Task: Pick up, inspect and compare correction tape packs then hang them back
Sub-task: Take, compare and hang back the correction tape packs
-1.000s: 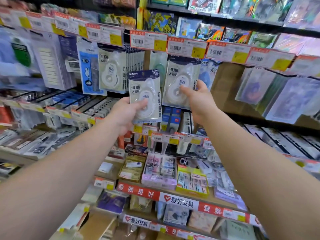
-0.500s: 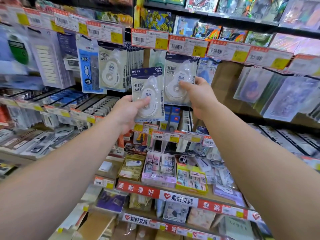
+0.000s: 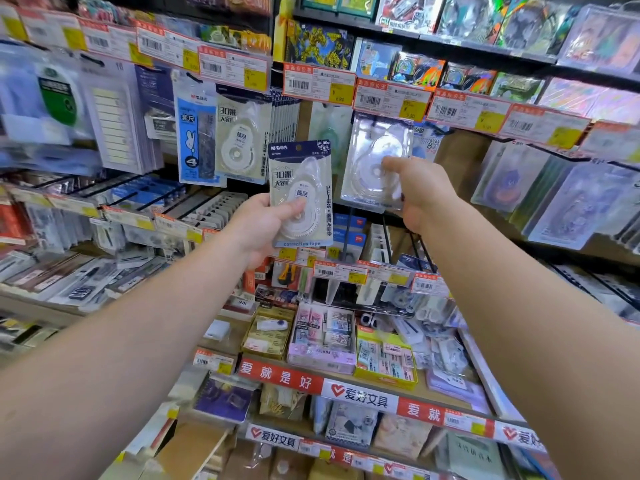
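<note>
A: Status on the packs?

B: First correction tape pack [image 3: 300, 194] is off the hook, upright in the left hand [image 3: 258, 225], printed face toward the person. Second pack [image 3: 375, 164] is blurred, up against the display under the price tags [image 3: 389, 98]. Can't tell if it's on its peg or off.

A: So mid-compare?

B: Looks like it. One picked up, the other being taken or turned. Nothing hung back; that's all left to do.

A: Fingers?

B: Left: thumb [image 3: 294, 206] pressed over the blister front, other fingers behind the card, closed on the first pack. Right hand [image 3: 420, 194]: fingers curled together at the second pack's right edge, touching it. Pinching it, I'd say, but blur hides the contact.

A: Neighbours?

B: Identical hanging packs [image 3: 242, 147] just left of the first pack, eraser boxes [image 3: 322, 336] on the shelf below.
</note>
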A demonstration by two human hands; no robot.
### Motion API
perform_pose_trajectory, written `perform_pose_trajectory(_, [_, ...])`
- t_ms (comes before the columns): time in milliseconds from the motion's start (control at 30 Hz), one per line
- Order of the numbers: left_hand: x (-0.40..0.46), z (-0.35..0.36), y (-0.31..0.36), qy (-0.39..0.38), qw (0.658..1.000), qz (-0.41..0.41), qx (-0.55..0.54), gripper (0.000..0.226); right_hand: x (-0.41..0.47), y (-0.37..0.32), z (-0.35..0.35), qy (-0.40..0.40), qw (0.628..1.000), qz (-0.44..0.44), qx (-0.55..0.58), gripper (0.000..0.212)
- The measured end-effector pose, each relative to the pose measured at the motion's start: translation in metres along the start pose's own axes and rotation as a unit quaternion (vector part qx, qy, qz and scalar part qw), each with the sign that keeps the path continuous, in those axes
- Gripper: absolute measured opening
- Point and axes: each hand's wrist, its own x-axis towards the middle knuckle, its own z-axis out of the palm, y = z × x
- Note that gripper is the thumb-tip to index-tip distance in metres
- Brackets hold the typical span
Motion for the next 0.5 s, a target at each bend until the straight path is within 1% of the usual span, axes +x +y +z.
perform_pose_trajectory(67, [-0.001, 0.0, 0.0, -0.001, 1.0, -0.003, 0.001, 0.024, -0.004, -0.002, -0.003, -0.002, 1.0, 0.004, 0.009, 0.044])
perform_pose_trajectory(167, [-0.001, 0.001, 0.001, -0.003, 1.0, -0.004, 0.003, 0.033, -0.009, -0.005, -0.005, -0.004, 1.0, -0.012, -0.005, 0.047])
perform_pose_trajectory(300, [0.0, 0.003, 0.001, -0.003, 1.0, -0.006, 0.005, 0.031, -0.006, 0.0, 0.001, 0.003, 1.0, -0.024, -0.004, 0.03])
perform_pose_trajectory(333, [-0.001, 0.003, 0.001, -0.003, 1.0, -0.007, 0.007, 0.031, -0.005, 0.001, 0.003, 0.0, 1.0, -0.023, 0.0, 0.031])
perform_pose_trajectory(433, [-0.002, 0.005, 0.0, -0.005, 1.0, -0.007, 0.005, 0.026, -0.005, 0.004, 0.006, -0.006, 1.0, -0.024, 0.003, 0.05])
perform_pose_trajectory(500, [-0.002, 0.004, 0.0, -0.005, 1.0, -0.009, 0.001, 0.024, -0.006, 0.005, 0.006, 0.004, 1.0, -0.025, 0.005, 0.052])
